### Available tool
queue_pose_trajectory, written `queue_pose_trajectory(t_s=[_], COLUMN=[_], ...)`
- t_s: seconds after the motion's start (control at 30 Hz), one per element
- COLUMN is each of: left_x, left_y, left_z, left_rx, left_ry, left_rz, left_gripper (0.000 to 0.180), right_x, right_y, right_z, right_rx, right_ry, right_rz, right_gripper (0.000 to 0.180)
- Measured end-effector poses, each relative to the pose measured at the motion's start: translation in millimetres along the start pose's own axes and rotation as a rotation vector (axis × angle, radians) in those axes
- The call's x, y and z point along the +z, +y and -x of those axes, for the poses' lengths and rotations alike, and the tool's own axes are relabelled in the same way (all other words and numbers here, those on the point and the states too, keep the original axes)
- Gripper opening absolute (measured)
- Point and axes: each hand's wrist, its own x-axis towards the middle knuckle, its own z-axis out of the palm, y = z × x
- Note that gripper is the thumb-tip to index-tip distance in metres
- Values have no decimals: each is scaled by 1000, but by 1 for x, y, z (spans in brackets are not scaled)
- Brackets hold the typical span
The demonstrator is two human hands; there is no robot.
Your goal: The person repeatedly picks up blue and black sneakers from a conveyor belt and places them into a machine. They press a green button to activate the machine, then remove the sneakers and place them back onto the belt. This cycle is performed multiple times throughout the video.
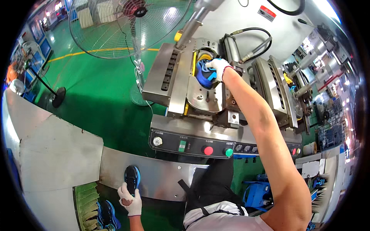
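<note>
In a white glove, my left hand [130, 201] grips the near end of a black shoe with a blue sole edge [132, 178]. This shoe rests on the metal shelf [162, 181] at the lower left. My right arm reaches forward to the machine [206, 96]. There my gloved right hand [220, 67] is closed on a blue and black shoe [205, 75] sitting in the machine's opening. The palm and part of the fingers hide some of that shoe.
A control panel [173, 143] with red and green buttons runs along the machine's front. A metal arm [192, 27] slants above it, and a wire fan [127, 23] stands beyond. More shoes [109, 215] lie at the lower left; a blue stool-like object [256, 194] is below right.
</note>
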Motion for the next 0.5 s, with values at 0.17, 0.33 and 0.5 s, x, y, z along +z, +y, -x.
queue_pose_trajectory(t_s=[0.17,0.33,0.5], left_x=[7,9,22], left_y=[-9,-15,1], left_z=[3,8,-12], left_rx=[62,24,17], left_ry=[1,7,-4], left_rz=[5,-2,25], left_gripper=[62,60,57], right_x=[77,85,40], right_y=[24,-6,56], right_z=[-48,-50,-33], right_rx=[381,398,179], right_ry=[353,335,158], right_rz=[44,28,-285], right_gripper=[43,45,77])
